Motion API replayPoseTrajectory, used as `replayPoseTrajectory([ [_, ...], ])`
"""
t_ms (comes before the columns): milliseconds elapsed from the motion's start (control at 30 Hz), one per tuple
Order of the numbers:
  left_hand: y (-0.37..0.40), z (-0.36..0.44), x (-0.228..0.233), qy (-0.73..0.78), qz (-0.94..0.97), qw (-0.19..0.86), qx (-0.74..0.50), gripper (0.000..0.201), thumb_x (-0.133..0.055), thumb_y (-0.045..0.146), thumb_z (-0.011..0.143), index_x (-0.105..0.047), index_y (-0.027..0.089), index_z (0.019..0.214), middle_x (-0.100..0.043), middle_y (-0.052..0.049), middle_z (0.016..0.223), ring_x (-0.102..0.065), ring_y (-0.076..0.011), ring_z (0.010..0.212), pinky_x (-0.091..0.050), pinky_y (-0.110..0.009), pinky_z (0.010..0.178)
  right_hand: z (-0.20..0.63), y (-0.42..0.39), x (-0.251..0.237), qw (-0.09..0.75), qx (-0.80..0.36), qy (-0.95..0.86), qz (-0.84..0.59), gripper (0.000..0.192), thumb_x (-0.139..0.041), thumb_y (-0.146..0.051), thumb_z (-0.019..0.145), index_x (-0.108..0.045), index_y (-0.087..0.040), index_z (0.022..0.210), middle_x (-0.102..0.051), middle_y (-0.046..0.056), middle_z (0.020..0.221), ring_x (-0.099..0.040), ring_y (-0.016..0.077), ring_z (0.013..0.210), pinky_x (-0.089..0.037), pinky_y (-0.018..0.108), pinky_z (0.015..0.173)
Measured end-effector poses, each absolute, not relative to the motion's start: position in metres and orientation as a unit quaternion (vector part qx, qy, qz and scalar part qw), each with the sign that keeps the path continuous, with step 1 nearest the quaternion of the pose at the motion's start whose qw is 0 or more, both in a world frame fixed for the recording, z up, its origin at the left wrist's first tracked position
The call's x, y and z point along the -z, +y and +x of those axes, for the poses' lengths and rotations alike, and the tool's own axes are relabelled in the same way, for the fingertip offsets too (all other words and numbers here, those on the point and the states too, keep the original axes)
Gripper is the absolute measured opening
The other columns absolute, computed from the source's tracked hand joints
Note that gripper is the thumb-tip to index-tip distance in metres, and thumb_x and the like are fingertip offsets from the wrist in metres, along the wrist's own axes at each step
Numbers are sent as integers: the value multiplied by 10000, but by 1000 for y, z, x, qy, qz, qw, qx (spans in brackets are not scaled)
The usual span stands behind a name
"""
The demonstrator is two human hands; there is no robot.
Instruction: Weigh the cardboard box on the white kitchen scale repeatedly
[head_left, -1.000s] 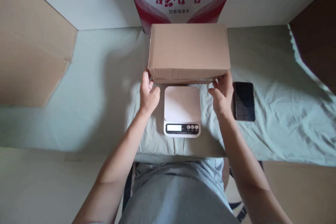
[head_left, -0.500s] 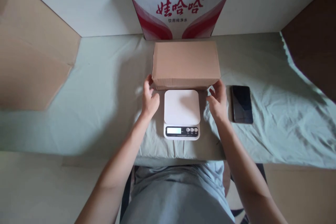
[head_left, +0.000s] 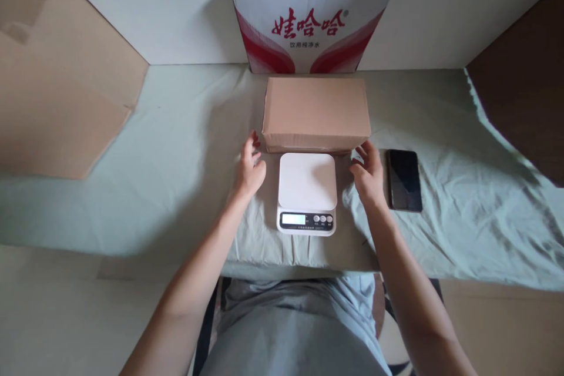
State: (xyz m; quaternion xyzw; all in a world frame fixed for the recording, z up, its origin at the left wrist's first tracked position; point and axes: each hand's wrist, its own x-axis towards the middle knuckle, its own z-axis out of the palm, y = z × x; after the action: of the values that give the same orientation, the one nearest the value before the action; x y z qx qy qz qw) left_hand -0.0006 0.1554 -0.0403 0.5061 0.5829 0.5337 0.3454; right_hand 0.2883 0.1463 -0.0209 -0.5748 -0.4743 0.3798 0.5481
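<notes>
A plain brown cardboard box lies closed on the pale green cloth, just behind a white digital kitchen scale. My left hand is at the box's near left corner, fingers apart, just off the box. My right hand is at the near right corner, fingers loosely spread, holding nothing. The scale's platform is bare and its display faces me.
A black phone lies face up right of my right hand. A white and red printed carton stands against the wall behind the box. Cardboard sheets lean at the left, a dark panel at the right.
The brown box has come down onto the cloth behind the scale. Both hands have let go of its lower corners and drawn back a little.
</notes>
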Motion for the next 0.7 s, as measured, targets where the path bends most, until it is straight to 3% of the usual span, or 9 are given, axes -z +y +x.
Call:
replayPoseTrajectory([
  [100,161,7,30,560,524,350,-538,816,-534,-4,656,-389,291,1403,-523,-91,1418,-524,-223,1301,-482,-419,1062,283,154,7,556,-380,-499,-545,739,-529,-123,570,-509,-342,1276,-561,4,1380,-502,258,1296,-444,516,1050],
  [300,172,21,-9,540,556,346,-528,686,-506,-13,669,-464,217,1313,-597,-95,1281,-578,-222,1224,-461,-429,1081,268,166,-28,579,-400,-517,-487,631,-538,-134,565,-555,-298,1174,-633,8,1189,-581,242,1141,-499,450,972],
  [533,112,18,-66,519,596,309,-530,733,-501,-21,661,-456,270,1332,-562,-64,1309,-552,-193,1222,-429,-384,1098,267,110,-70,620,-382,-501,-467,598,-564,-140,586,-567,-362,1141,-551,-3,1327,-515,280,1272,-425,520,1082],
  [700,56,21,-57,556,576,299,-519,747,-489,-15,671,-443,253,1367,-516,-99,1395,-527,-218,1278,-410,-390,1117,262,56,-63,599,-391,-484,-504,648,-596,-243,690,-474,-367,1314,-534,31,1369,-518,281,1283,-393,556,1117],
])
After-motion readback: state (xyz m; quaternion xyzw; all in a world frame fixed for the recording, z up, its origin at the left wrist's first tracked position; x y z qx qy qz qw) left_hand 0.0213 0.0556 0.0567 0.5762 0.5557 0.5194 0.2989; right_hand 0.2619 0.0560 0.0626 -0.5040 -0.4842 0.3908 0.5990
